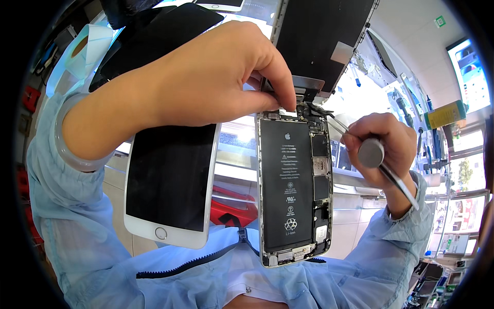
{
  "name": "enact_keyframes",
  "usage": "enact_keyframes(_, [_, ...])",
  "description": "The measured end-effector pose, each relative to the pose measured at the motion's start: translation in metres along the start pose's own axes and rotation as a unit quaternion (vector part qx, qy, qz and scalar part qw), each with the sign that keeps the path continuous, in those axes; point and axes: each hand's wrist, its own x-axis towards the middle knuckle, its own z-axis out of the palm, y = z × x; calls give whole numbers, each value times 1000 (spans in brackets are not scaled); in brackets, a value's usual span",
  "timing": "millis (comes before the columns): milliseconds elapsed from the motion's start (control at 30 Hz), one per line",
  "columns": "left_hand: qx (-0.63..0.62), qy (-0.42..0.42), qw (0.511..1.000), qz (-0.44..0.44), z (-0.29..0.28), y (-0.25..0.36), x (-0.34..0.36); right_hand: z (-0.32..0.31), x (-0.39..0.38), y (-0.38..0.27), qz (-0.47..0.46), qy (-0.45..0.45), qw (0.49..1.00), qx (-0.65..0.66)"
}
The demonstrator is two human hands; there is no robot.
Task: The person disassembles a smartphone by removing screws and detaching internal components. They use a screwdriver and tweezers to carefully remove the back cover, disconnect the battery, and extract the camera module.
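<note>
In the head view, an opened phone (321, 208) stands in the middle of the scene, its inside facing the camera, with a long black battery (286, 188) filling its left part and small boards and metal covers along its right edge. At its far end a dark panel (324, 36) extends away and to the right. The left hand (226, 77) reaches over from the left, thumb and forefinger brought close together at the far end of the phone, just above a small white piece (289, 112); I cannot tell whether they grip it. The right hand (383, 147), to the right of the phone, has its fingers closed around a slender metal tool (337, 124), whose thin tip reaches left to a small dark part at the phone's far right corner; a round grey cap (371, 153) also shows in front of that hand. To the left, near the left forearm, is a white phone (170, 177) with a dark screen and its round button at the near end. Farther left is a pale blue roll (91, 51), and on the far right a green and yellow container (445, 115)
</note>
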Motion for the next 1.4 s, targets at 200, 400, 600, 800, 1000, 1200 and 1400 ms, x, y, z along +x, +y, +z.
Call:
enact_keyframes(200, [-8,-24,999,-35,-2,3,3,-1,0,5,126,-17,984,121])
enact_keyframes(400, [-18,-27,998,-61,-3,4,2,0,0,7,101,-33,988,111])
enact_keyframes(600, [-40,-32,994,-92,-3,5,4,-1,-1,8,92,-37,989,111])
enact_keyframes(800, [-47,-34,993,-105,-4,7,3,-1,-2,5,83,-42,993,75])
enact_keyframes(1000, [-36,-48,991,-123,-7,10,6,-1,0,2,32,-39,999,19])
enact_keyframes(1200, [-40,-50,990,-127,-7,9,6,2,-1,6,-8,-28,1000,3])
enact_keyframes(1400, [-53,-56,989,-123,-7,10,7,7,0,5,-125,-1,991,-50])
